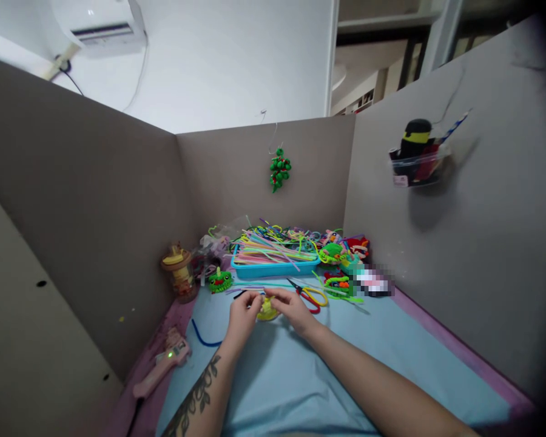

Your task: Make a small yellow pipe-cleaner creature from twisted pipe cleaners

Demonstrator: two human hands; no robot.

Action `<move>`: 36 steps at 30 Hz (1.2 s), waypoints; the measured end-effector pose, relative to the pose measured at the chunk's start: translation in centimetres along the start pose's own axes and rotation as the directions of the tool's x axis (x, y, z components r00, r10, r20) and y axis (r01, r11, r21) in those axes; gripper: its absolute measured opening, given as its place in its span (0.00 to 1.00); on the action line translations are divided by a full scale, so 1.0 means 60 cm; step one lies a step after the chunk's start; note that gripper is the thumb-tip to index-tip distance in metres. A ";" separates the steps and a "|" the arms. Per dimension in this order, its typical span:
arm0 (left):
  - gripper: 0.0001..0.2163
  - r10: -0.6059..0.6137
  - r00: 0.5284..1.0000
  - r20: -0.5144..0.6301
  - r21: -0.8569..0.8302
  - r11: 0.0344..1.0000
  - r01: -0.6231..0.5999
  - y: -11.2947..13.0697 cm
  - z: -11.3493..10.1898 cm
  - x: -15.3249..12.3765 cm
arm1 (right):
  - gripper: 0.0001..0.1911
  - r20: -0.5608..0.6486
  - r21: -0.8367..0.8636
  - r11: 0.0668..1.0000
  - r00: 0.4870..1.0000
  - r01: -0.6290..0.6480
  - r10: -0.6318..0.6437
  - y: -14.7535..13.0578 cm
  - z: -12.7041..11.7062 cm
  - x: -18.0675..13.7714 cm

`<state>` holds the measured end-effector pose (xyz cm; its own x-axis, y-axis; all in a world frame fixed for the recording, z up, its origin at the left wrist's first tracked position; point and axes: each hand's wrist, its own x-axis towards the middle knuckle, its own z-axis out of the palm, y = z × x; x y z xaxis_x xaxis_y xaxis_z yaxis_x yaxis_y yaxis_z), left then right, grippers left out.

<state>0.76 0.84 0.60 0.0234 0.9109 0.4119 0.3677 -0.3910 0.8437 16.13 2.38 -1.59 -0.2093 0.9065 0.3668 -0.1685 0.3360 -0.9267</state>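
Observation:
Both hands meet over the blue cloth, holding a small yellow fuzzy piece (267, 310) that looks shaped from pipe cleaner. My left hand (246, 309) pinches its left side, fingers closed. On the other side my right hand (291, 308) grips it between thumb and fingers. Part of the piece is hidden by the fingers. Scissors (316, 297) with red and yellow handles lie just beyond my right hand. A dark blue pipe cleaner (204, 341) curves on the cloth left of my left hand.
Behind the hands stands a blue tray (277, 271) heaped with pipe cleaners. A green fuzzy figure (220, 280) sits left of it, near a lidded cup (181, 276). A pink glue gun (162, 367) with a lit green light lies at left. Grey partitions (264, 164) enclose the table.

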 end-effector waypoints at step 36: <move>0.08 -0.049 0.992 0.113 0.000 0.999 0.049 -0.004 0.017 -0.003 | 0.08 -0.103 -0.298 0.953 0.991 0.052 -0.087 -0.022 -0.013 0.002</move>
<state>1.62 0.92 -0.04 0.1105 0.9379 0.3289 0.3683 -0.3460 0.8629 17.10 2.26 -0.41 -0.0932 0.8956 0.4351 0.1160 0.4437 -0.8886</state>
